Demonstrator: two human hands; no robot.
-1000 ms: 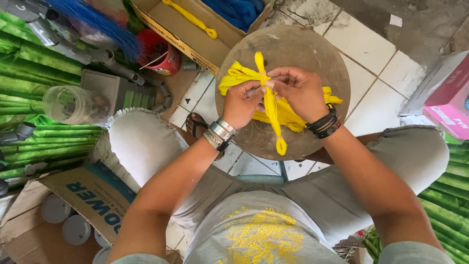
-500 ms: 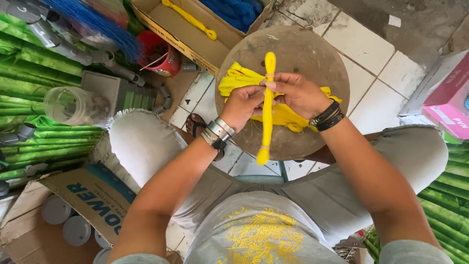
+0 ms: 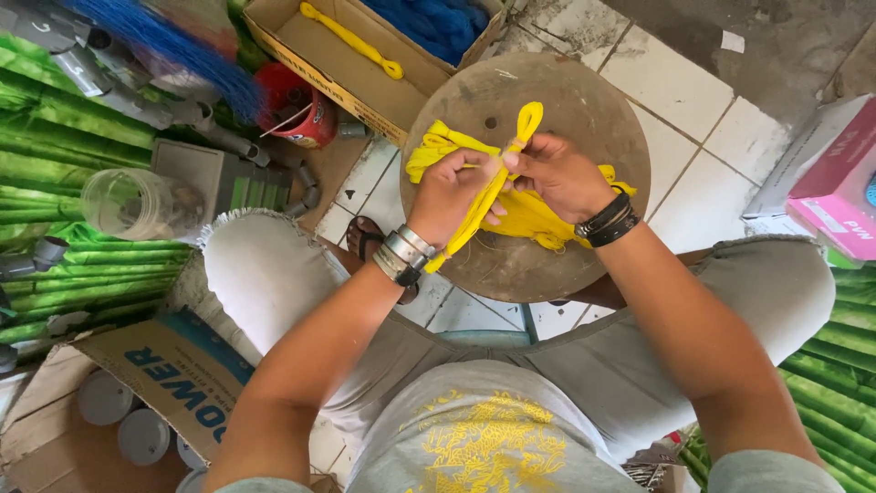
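At the centre of the frame a yellow cord bundle (image 3: 497,187) is pinched between both hands over a round wooden board (image 3: 584,100). The left hand (image 3: 452,192) is clenched round the folded strand below the loop, and the right hand (image 3: 552,173) is closed on it just under the loop's neck, fingertips meeting the left thumb. More yellow cord is spread on the board beneath the hands, touching it.

The step in hand is judged to be the binding of the bundle below its loop. It would be done best with the neck kept tightly pinched, the loop held upright and untwisted, and the loose tail kept taut while the wrap is laid — slack would let the folds slide apart.

Counted: one board, one worked bundle, and one finished yellow bundle (image 3: 351,38) lying in the cardboard box (image 3: 301,46) at the upper left — beside blue cord (image 3: 438,23). One clear jar (image 3: 141,203) lies at the left, and one pink box (image 3: 835,173) sits at the right edge.
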